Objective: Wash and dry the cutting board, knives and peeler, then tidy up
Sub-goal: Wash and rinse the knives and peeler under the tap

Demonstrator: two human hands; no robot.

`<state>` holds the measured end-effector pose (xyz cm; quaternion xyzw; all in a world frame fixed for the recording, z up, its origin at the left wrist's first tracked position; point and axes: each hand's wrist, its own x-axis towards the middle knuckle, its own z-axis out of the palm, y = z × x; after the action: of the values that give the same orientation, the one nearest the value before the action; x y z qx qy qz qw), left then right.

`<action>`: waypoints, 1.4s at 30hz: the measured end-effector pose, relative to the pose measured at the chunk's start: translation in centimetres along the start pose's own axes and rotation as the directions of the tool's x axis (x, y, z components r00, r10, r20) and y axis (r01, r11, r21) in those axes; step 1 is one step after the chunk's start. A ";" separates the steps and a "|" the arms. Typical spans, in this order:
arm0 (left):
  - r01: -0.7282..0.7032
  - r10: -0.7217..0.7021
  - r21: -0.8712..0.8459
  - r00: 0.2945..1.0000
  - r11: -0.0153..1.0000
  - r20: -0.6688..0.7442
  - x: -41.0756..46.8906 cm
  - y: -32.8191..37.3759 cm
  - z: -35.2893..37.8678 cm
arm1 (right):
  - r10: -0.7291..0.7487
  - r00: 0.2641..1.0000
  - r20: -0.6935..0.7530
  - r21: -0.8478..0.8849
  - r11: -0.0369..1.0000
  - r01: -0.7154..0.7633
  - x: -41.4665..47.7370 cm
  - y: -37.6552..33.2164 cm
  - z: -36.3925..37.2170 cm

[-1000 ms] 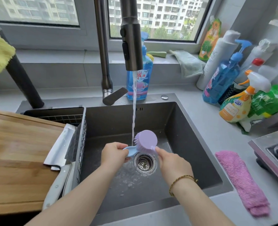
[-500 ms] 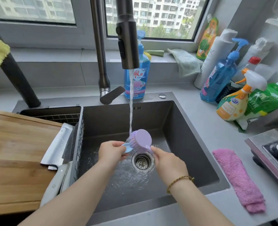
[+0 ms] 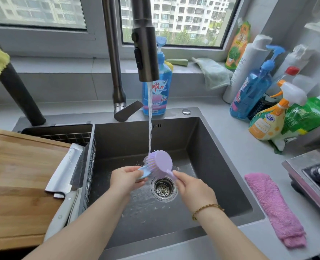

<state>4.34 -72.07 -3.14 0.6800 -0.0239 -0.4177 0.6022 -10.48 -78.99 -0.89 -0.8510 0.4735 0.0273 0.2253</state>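
Both busy: left hand (image 3: pixel 126 182) grips blue item (image 3: pixel 143 172), mostly hidden; right hand (image 3: pixel 192 186) pinches brush handle (image 3: pixel 170 173).

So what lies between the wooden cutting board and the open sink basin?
Head view: a wet steel cleaver with a white handle, then the dark wire basket.

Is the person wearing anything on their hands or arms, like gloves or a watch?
No gloves, no watch and no sleeves in view. The left hand and right hand are bare. The only thing worn is a thin gold-coloured bracelet of small links around the right wrist.
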 end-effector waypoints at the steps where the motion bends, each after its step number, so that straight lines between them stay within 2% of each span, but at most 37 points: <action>1: 0.007 -0.007 -0.005 1.000 1.000 0.008 -0.1 0.0 0.1 | 0.005 1.000 -0.002 0.056 0.998 -0.005 0.1 0.3 0.0; 3: 0.011 -0.011 -0.011 1.000 1.000 -0.002 0.1 0.1 0.2 | -0.030 0.999 0.036 0.295 0.955 0.018 -0.3 0.5 0.2; 5: 0.017 -0.018 -0.038 1.000 0.999 -0.011 0.5 0.5 -0.1 | -0.027 0.996 0.085 0.526 0.850 -0.021 -0.5 0.9 0.3; 8: 0.050 -0.050 -0.051 0.999 0.997 0.013 0.8 0.8 -0.6 | 0.072 0.997 0.019 0.652 0.755 -0.066 0.7 3.3 -0.5; 11: 0.052 -0.049 -0.066 0.998 0.996 0.048 0.6 1.0 -0.6 | 0.205 0.973 -0.104 0.666 0.741 -0.085 3.2 6.5 -2.8; 14: 0.058 -0.052 -0.107 0.997 0.993 0.057 0.3 0.9 -0.3 | 0.270 0.941 -0.206 0.573 0.812 -0.107 6.1 9.9 -5.3; 19: 0.056 -0.042 -0.206 0.996 0.977 0.072 -0.3 1.4 0.1 | 0.334 0.919 -0.207 0.491 0.849 -0.198 10.3 13.8 -7.8; 23: 0.045 -0.030 -0.269 0.998 0.962 0.057 -0.3 1.7 0.2 | 0.367 0.914 -0.173 0.442 0.858 -0.261 12.3 14.9 -8.2; 27: 0.049 -0.033 -0.301 0.998 0.952 0.058 -0.4 1.7 0.2 | 0.399 0.894 -0.203 0.376 0.875 -0.305 12.5 15.3 -8.8; 34: 0.053 -0.039 -0.328 0.998 0.943 0.050 -0.1 1.4 0.3 | 0.434 0.880 -0.193 0.380 0.860 -0.341 12.3 15.6 -8.4; 37: 0.023 -0.006 -0.326 0.999 0.945 0.054 0.0 1.2 0.1 | 0.487 0.785 -0.383 0.424 0.848 -0.319 11.5 14.3 -8.8; 39: -0.028 0.040 -0.313 0.999 0.949 0.032 0.1 1.0 0.1 | 0.494 0.716 -0.493 0.552 0.814 -0.181 11.0 12.0 -8.5; 40: -0.049 0.056 -0.300 0.998 0.953 0.016 0.2 0.9 0.2 | 0.487 0.738 -0.467 0.626 0.771 -0.113 10.6 10.3 -8.2; 42: -0.091 0.089 -0.258 0.996 0.962 -0.021 0.2 0.6 0.6 | 0.378 0.882 -0.281 0.762 0.646 -0.035 9.5 6.0 -6.2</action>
<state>4.38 -72.80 -2.64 0.5956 0.0027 -0.3863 0.7043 -11.23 -91.73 0.06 -0.6100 0.5762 -0.3219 0.4385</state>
